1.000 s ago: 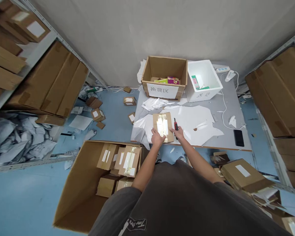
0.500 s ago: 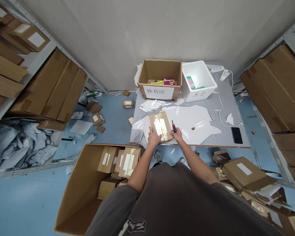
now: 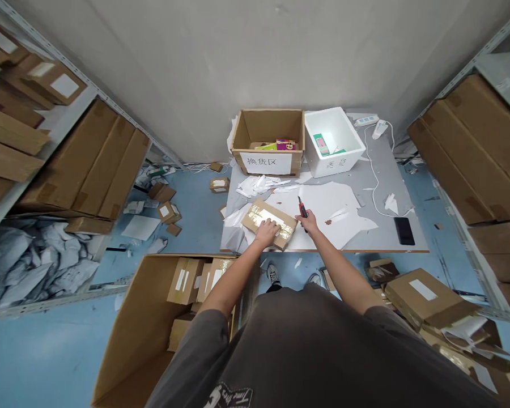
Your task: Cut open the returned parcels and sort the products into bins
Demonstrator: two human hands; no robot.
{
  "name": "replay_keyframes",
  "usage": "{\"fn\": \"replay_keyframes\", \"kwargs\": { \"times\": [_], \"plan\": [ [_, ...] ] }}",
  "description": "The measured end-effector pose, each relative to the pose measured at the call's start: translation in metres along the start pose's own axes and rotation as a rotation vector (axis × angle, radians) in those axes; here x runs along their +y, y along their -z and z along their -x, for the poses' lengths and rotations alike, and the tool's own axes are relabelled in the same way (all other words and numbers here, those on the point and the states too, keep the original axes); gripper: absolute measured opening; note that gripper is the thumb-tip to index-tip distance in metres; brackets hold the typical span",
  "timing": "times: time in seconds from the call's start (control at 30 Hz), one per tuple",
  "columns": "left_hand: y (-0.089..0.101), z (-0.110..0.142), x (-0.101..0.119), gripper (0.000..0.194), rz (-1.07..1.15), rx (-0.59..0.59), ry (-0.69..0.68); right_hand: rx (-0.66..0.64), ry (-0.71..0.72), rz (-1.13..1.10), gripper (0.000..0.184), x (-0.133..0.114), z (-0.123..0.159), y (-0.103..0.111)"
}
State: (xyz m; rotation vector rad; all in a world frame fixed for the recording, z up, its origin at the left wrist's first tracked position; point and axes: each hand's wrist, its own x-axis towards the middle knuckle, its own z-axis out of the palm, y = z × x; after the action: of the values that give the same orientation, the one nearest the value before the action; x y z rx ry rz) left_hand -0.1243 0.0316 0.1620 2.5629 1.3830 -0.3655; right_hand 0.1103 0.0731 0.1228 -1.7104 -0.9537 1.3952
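Observation:
A taped cardboard box (image 3: pixel 285 221) with a white label lies at an angle near the front edge of the table. My left hand (image 3: pixel 267 231) rests on its top, fingers stretched over the label and tape. Just off the box's right end, my right hand (image 3: pixel 308 220) is closed round a red and black utility knife (image 3: pixel 302 207). The knife's tip points up and away from me. White sheeting (image 3: pixel 335 207) lies beneath the box and to its right.
A cardboard bin (image 3: pixel 267 163) and a white foam box (image 3: pixel 334 161) stand at the table's back. A phone (image 3: pixel 404 231) lies at right. Below left is a large carton (image 3: pixel 127 323) of parcels; stacked boxes (image 3: pixel 425 294) sit on the floor at right. Shelves flank both sides.
The box has turned, its right end swinging toward the front. My left hand has shifted from its near left edge onto its top. My right hand has left its edge, still holding the utility knife.

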Motion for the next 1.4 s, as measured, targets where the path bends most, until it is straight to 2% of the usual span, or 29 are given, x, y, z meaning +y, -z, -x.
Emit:
{"fn": "replay_keyframes", "kwargs": {
  "times": [0.1,0.17,0.3,0.4,0.47,0.63,0.8,0.97,1.17,1.3,1.4],
  "plan": [
    [0.002,-0.015,0.014,0.071,0.011,-0.013,0.024,0.039,-0.086,-0.114,0.039,0.008,0.021,0.019],
    [0.003,-0.024,0.02,0.075,0.042,-0.004,0.056,0.018,-0.137,-0.138,0.034,0.016,0.034,0.027],
    [0.007,-0.037,0.023,0.081,0.106,-0.034,0.119,-0.047,-0.171,-0.057,0.029,0.033,0.055,0.037],
    [0.009,-0.04,0.024,0.088,0.135,-0.043,0.149,-0.128,-0.06,0.183,0.025,0.039,0.062,0.049],
    [0.008,-0.04,0.026,0.085,0.136,-0.017,0.162,-0.19,0.051,0.404,0.024,0.037,0.064,0.06],
    [0.002,-0.032,0.036,0.07,0.149,0.072,0.168,-0.283,0.244,0.918,0.032,0.007,0.054,0.078],
    [-0.006,-0.017,0.044,0.069,0.217,0.129,0.222,-0.42,0.298,1.223,0.035,-0.037,0.035,0.075],
    [-0.016,-0.01,0.051,0.072,0.211,0.158,0.275,-0.555,0.343,1.299,0.031,-0.063,0.018,0.057],
    [-0.022,-0.011,0.048,0.068,0.252,0.172,0.232,-0.621,0.414,1.371,0.02,-0.071,0.003,0.038],
    [-0.021,-0.015,0.049,0.073,0.257,0.15,0.214,-0.634,0.442,1.45,0.016,-0.071,-0.002,0.045],
    [-0.02,-0.02,0.05,0.075,0.268,0.122,0.21,-0.63,0.402,1.471,0.017,-0.07,-0.003,0.05]
  ]
}}
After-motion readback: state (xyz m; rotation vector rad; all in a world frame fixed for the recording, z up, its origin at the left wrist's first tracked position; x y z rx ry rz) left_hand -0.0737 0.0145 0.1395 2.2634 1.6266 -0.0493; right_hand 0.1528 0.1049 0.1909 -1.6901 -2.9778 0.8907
